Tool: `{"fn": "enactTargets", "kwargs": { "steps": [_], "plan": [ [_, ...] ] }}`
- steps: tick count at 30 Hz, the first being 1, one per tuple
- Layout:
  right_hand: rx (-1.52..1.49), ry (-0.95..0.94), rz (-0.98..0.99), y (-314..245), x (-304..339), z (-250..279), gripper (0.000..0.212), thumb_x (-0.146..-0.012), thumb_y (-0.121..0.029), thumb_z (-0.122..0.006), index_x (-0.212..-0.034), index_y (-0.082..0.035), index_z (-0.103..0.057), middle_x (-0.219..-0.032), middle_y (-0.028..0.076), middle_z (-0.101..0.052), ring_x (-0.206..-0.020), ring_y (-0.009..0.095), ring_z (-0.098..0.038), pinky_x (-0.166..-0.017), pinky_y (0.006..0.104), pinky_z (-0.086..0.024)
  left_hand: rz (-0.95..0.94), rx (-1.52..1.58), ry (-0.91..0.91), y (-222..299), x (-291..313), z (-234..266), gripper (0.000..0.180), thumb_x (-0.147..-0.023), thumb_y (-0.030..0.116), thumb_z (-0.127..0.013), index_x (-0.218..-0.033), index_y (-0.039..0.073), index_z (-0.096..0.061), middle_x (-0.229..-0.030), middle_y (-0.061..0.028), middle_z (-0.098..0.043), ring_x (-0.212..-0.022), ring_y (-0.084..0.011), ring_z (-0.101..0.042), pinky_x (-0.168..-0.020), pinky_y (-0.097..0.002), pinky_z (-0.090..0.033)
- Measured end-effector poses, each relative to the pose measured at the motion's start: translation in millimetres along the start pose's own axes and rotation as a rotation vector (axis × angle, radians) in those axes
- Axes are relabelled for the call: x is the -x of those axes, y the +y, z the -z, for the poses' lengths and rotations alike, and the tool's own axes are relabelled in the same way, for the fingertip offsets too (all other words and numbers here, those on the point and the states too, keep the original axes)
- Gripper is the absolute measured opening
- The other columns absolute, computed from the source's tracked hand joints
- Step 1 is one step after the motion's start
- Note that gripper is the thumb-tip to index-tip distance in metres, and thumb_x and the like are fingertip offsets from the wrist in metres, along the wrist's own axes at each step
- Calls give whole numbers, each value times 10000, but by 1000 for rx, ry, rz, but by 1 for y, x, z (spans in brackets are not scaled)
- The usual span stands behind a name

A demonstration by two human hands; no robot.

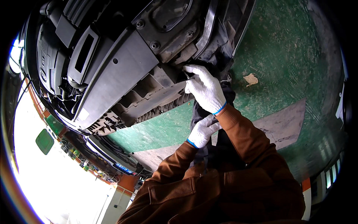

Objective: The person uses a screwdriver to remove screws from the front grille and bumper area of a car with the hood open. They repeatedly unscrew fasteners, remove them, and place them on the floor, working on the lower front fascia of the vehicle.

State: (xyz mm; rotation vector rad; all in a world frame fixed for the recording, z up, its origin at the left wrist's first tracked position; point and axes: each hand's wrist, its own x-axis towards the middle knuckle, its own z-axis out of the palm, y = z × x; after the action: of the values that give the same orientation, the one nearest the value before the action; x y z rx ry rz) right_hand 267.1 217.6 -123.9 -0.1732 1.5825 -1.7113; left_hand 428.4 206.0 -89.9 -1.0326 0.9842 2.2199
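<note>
My right hand (205,89), in a white knit glove with a blue cuff edge, reaches to the car's open front end. Its thumb and fingers close around a thin dark piece (189,78) beside the black bumper trim (164,76); what the piece is cannot be made out. Lower down, my left hand (202,132), gloved the same way, rests by my dark-trousered legs, just below the right wrist. Its fingers are partly apart and nothing shows in them. A flat grey-black cover panel (121,61) spans the front of the engine bay.
The engine cover (48,63) lies at the left, and bolts (154,45) stand on the bodywork above my right hand. A tan scrap (251,79) lies on the scuffed green floor (276,48). Another car's front (112,158) with a blue plate stands at lower left.
</note>
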Motion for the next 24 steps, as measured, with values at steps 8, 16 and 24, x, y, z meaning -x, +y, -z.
{"fn": "enactTargets", "kwargs": {
  "steps": [8,16,24],
  "plan": [
    [15,3,10,3,0,0,396,-985,-39,-659,-1377,-58,-604,-858,89,-727,-795,142,-742,-774,296,-594,-26,-36,-20,9,0,-1,465,-1052,91,-642,-1476,-53,-515,-1455,-115,-627,-1360,-193,-557,-1182,-357,-410],
    [41,-8,47,-2,-3,4,407,-978,-28,-655,-1380,-60,-606,-892,97,-727,-790,140,-737,-777,304,-595,-66,-129,57,5,-3,2,441,-1043,126,-671,-1439,-35,-562,-1377,-108,-669,-1286,-173,-595,-1129,-337,-447],
    [-88,-42,-213,-7,-3,8,397,-982,-88,-633,-1375,-29,-624,-1103,80,-716,-893,88,-693,-828,273,-566,-516,-463,516,129,32,-13,497,-1077,159,-514,-1547,1,-473,-878,-34,-697,-657,-57,-525,-602,-204,-446]
  ]
}}
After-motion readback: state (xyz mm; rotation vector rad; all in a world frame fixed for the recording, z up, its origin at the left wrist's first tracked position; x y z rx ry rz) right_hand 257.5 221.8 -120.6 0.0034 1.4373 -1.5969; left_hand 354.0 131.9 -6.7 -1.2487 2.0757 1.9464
